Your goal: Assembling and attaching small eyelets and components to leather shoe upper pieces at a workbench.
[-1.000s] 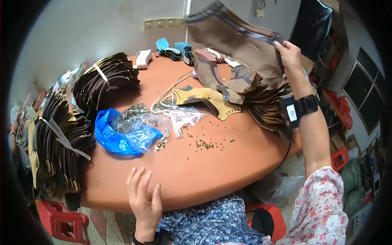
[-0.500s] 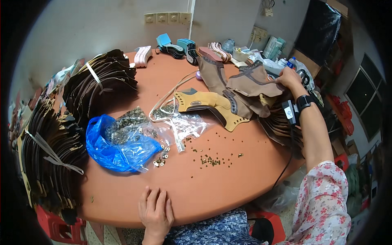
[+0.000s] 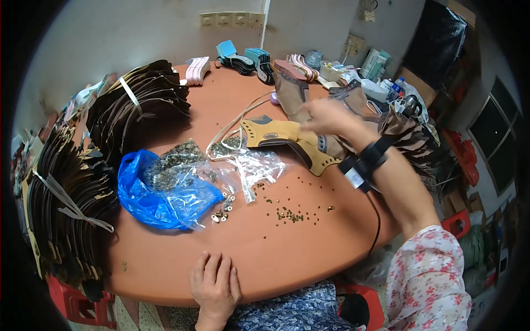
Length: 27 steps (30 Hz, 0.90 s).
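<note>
My left hand (image 3: 216, 284) rests palm down on the near edge of the orange-brown table, fingers stretched and holding nothing. My right hand (image 3: 328, 117) is over the shoe uppers in the middle, its fingers bent downward and partly blurred. Whether they grip anything cannot be made out. Just under its thumb side lies a tan-yellow boot upper (image 3: 284, 131) with a row of dark eyelets. Brown-grey boot uppers (image 3: 291, 98) lie behind and partly under the hand. Small brass eyelets (image 3: 291, 214) are scattered nearer to me.
A blue plastic bag (image 3: 144, 203) and clear bags of metal bits (image 3: 178, 163) lie left of the eyelets. Tied stacks of dark leather pieces (image 3: 138, 107) line the left side. Another stack (image 3: 408, 135) sits at the right. A bottle (image 3: 396, 89) stands behind it.
My right hand has swung left from the far right pile to above the tan-yellow upper. The left hand stays on the table edge. The view has shifted slightly.
</note>
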Motion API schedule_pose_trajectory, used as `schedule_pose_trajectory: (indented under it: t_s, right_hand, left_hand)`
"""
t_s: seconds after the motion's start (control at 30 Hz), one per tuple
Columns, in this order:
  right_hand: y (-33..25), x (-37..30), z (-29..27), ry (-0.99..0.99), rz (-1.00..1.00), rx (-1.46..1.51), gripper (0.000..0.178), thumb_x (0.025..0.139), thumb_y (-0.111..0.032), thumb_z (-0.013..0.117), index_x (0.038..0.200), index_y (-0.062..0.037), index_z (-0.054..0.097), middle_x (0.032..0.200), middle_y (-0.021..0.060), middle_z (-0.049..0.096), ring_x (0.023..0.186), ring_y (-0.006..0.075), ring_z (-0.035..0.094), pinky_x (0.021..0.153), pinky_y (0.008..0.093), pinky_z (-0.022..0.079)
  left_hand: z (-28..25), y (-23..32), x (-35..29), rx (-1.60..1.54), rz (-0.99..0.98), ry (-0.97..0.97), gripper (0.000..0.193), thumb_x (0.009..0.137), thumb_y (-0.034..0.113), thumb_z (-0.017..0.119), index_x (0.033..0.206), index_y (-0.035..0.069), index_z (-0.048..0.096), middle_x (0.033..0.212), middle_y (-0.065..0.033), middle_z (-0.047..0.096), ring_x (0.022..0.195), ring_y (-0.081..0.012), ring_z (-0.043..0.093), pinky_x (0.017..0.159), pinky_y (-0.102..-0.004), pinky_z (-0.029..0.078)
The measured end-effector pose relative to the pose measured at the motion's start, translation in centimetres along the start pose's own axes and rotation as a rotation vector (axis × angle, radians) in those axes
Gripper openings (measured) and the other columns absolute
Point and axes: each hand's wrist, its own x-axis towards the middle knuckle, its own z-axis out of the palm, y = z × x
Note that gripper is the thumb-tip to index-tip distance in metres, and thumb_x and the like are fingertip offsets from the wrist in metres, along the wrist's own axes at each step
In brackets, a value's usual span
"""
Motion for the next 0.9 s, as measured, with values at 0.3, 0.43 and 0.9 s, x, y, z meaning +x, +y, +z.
schedule_pose_trajectory:
  t_s: [0.3, 0.43, 0.9]
  right_hand:
    - [-1.7, 2.8, 10.3, 0.278, -0.012, -0.014, 0.022, 0.077, -0.006, 0.057, 0.097, -0.0003, 0.063, 0.091, 0.0219, 0.067, 0.088, 0.0407, 0.066, 0.075, 0.0459, 0.054]
    - [0.4, 3.0, 6.9, 0.285, 0.128, 0.239, 0.024, 0.077, 0.000, 0.048, 0.096, 0.0036, 0.062, 0.092, 0.0286, 0.064, 0.090, 0.0443, 0.062, 0.080, 0.0485, 0.050]
    - [4.5, -4.4, -1.6, 0.787, -0.063, 1.236, 0.026, 0.085, -0.004, 0.064, 0.111, 0.0007, 0.063, 0.096, 0.0088, 0.069, 0.087, 0.0154, 0.064, 0.080, 0.0307, 0.049]
  left_hand:
    - [0.1, 0.0, 0.1, -0.005, 0.013, -0.006, 0.026, 0.076, 0.011, 0.068, 0.101, 0.002, 0.067, 0.108, -0.0128, 0.062, 0.105, -0.0344, 0.056, 0.088, -0.0446, 0.044]
    - [0.1, 0.0, 0.1, -0.003, 0.010, -0.013, 0.027, 0.076, 0.011, 0.068, 0.101, 0.002, 0.067, 0.109, -0.0128, 0.062, 0.105, -0.0341, 0.056, 0.089, -0.0441, 0.044]
    - [0.2, 0.2, 0.0, 0.029, 0.016, 0.020, 0.028, 0.079, 0.012, 0.067, 0.106, 0.003, 0.065, 0.108, -0.0142, 0.062, 0.105, -0.0343, 0.057, 0.088, -0.0430, 0.044]
